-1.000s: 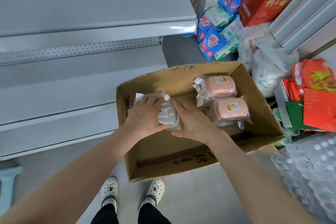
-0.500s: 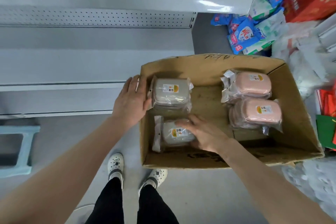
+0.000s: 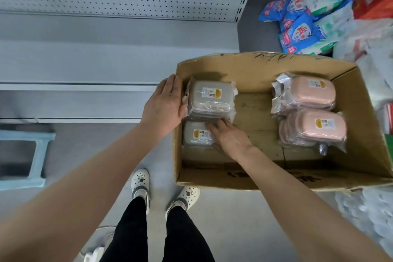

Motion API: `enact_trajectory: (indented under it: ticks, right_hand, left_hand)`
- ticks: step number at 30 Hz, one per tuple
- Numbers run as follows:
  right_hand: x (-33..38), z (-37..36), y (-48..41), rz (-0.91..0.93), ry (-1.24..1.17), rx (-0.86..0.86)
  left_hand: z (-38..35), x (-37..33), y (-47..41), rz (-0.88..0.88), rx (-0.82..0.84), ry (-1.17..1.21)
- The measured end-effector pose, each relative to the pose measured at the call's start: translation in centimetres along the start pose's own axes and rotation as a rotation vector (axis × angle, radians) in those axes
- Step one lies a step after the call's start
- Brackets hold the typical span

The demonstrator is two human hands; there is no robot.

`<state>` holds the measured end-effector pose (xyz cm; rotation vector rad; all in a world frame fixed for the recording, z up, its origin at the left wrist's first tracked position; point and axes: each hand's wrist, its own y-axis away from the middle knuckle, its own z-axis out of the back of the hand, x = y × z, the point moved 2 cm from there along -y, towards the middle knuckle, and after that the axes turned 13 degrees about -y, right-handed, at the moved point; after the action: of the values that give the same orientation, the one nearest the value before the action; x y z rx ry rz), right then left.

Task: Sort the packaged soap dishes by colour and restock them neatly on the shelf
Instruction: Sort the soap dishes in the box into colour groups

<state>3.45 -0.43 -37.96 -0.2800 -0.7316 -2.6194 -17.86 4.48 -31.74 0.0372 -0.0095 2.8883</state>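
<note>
Grey soap dishes in clear plastic wrap (image 3: pixel 210 100) sit in a pile in the far left corner of the brown cardboard box (image 3: pixel 234 182). The top one has an orange and white sticker. One more grey wrapped soap dish (image 3: pixel 196 136) lies just on the near side of that pile, against the box's left wall, and it sits lower. On the right side of the box are the far pink pile of wrapped soap dishes (image 3: pixel 311 91) and the near pink pile (image 3: pixel 319 128), and the two touch each other. Bare box bottom shows between the grey ones and the pink ones.

The left hand (image 3: pixel 163 106) lies flat against the outside of the box's left wall, right next to the grey pile. Its fingers are straight and its grip is loose, holding nothing. The right hand (image 3: pixel 230 139) is inside the box, on the right end of the lower grey dish. Its fingers lie over the top and its thumb is at the near edge. It is hard to tell if the grip is squeezing the pack or only touching it.

The white metal shelf (image 3: pixel 106 59) stands to the left of the box. Blue and white bags (image 3: pixel 297 32) lie past the box's far wall. A pale blue plastic stool (image 3: pixel 38 164) stands well to the left of the box. White shoes with holes (image 3: pixel 140 183) stand by the box's near left corner.
</note>
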Motion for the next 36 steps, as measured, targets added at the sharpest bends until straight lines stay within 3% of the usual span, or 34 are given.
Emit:
enact_trajectory:
  ticks: [10,18,25,36]
  right_hand:
    - [2.5,10.4,5.7,0.078,0.194,-0.239]
    - [13.8,16.3,4.3,0.235,0.248,-0.409]
    - [29.5,16.1,0.3,0.47,0.23,-0.5]
    - [58.4,9.5,-7.0,0.798,0.152,-0.407]
  left_hand:
    - [4.0,2.9,2.6,-0.182,0.032,-0.05]
    - [9.0,11.4,9.5,-0.192,-0.157,-0.068]
    - [12.8,24.4,19.8,0.002,-0.294,-0.104]
    - [13.2,45.1,41.2,0.434,-0.235,-0.163]
